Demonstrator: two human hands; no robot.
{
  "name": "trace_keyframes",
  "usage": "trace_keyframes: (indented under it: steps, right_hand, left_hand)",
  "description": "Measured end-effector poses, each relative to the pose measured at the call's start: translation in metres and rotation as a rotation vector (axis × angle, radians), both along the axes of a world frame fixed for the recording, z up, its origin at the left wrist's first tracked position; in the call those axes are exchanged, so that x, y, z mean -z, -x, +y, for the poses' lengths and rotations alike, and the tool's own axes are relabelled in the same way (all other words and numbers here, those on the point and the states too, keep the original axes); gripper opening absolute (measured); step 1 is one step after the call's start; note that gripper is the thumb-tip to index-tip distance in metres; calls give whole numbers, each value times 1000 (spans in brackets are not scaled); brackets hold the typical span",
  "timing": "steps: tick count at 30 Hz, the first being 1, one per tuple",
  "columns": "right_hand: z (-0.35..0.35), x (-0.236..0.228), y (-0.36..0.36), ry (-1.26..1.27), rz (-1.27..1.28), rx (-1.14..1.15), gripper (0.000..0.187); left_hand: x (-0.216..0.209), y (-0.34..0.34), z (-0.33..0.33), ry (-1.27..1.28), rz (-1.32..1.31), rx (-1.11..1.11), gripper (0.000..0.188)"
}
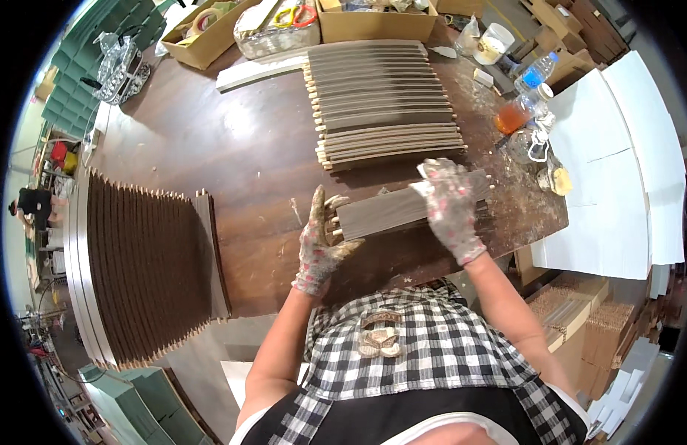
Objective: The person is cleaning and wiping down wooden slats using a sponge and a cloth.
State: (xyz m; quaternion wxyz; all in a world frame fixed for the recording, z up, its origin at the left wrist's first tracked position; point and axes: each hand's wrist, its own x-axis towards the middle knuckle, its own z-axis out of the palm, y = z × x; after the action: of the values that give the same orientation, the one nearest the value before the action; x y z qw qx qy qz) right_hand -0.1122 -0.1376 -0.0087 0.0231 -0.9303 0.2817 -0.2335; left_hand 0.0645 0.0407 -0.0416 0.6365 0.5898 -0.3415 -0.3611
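Note:
A grey-brown wooden slat (pixel 384 213) with pale dowel pegs at its ends lies on the table in front of me, tilted slightly up to the right. My left hand (pixel 319 245), in a stained, pink-dotted glove, is at the slat's left end, thumb and fingers spread around the pegs. Over the slat's right part is my right hand (pixel 451 211), gloved alike and slightly blurred. Its fingers are bent, and a small white piece pokes out beside them; what it is I cannot make out. Beyond the hands lies a row of similar pegged slats (pixel 380 89).
A tall stack of dark slats (pixel 147 267) stands on the left of the brown table (pixel 243 156). Cardboard boxes (pixel 377 26) and scissors (pixel 295 16) line the back. Bottles (pixel 536 72), a white tub (pixel 494 44) and a jar of orange liquid (pixel 512 115) crowd the right edge.

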Motion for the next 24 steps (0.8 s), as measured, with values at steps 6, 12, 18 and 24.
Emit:
trace_keyframes:
  steps: [6, 12, 18, 24]
  right_hand:
    - [80, 0, -78, -84, -12, -345, 41]
    - [-25, 4, 8, -105, 58, 206, 45]
    - [2, -14, -27, -78, -2, 73, 35]
    - [50, -6, -60, 11, 69, -213, 36]
  left_hand:
    - [11, -6, -8, 43, -611, -111, 101]
    - [1, -2, -5, 105, 17, 33, 105]
    - [8, -2, -9, 91, -35, 66, 105]
    - [5, -2, -2, 28, 67, 27, 96]
